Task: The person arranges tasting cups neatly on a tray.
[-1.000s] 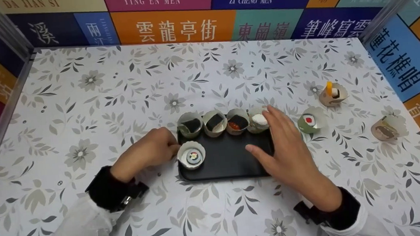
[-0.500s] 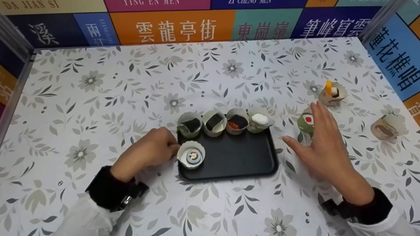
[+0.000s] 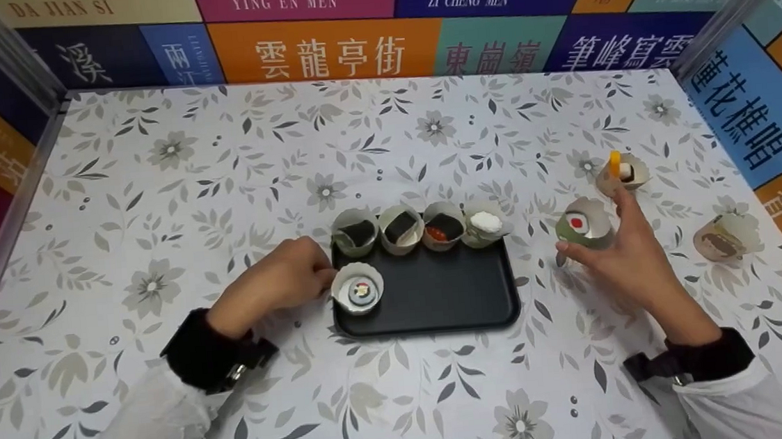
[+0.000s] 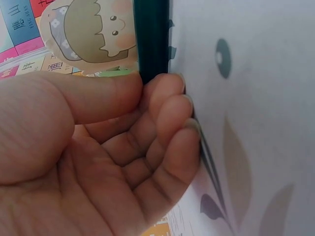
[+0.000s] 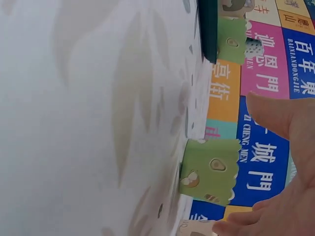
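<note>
Half the left hand (image 3: 277, 281) hides its fingers.

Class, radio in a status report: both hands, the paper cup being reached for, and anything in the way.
Left hand curled against black plastic tray edge. Right hand open around green paper sushi cup on floral table, not yet gripping. Nothing in the way.

A table (image 3: 152, 196) with a white cloth full of grey flowers and leaves holds everything; a black tray (image 3: 439, 299) lies on it in the middle; three paper cups with little sushi sit on the cloth to the right: a green cup (image 3: 581, 224), a cup with an orange stick (image 3: 621, 173), and a pale cup (image 3: 722, 239) near the edge.
</note>
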Motion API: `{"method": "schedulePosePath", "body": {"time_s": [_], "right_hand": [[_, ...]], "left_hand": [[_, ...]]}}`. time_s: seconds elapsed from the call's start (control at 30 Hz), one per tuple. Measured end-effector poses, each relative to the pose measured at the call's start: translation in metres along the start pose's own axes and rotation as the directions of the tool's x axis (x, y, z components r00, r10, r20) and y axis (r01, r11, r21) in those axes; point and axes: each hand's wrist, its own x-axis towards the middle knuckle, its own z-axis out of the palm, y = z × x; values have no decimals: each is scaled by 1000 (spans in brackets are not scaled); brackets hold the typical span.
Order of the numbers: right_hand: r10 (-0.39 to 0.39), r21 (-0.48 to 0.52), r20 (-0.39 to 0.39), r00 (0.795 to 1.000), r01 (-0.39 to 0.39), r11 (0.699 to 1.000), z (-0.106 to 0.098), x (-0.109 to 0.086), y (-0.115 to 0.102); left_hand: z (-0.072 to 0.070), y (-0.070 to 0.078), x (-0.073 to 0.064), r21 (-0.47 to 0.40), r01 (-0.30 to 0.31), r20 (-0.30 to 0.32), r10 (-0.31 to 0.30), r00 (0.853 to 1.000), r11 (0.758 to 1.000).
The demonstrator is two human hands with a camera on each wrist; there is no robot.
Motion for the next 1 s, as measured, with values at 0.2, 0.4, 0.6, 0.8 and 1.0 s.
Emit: {"method": "schedulePosePath", "body": {"time_s": [0.2,0.4,0.6,0.8,1.0], "right_hand": [[15,-26,55,998,-14,1000,-1,11,5],[77,3,127,989,-78,997,-1,20,6],[95,14,131,987,-97,995,0,25,8],[88,12,103,991,-89,996,2,25,13],[81,18,82,993,-83,996,3,24,15]], "left_hand": [[-2,2,-1,9,24,3,-24,1000,1000],[-2,2,0,1,41,11,-41,999,999],[-2,2,-1,1,33,2,-33,999,999],[-1,2,0,5,39,1,-39,999,999],[-1,1,1,15,43,10,-43,999,999]]}}
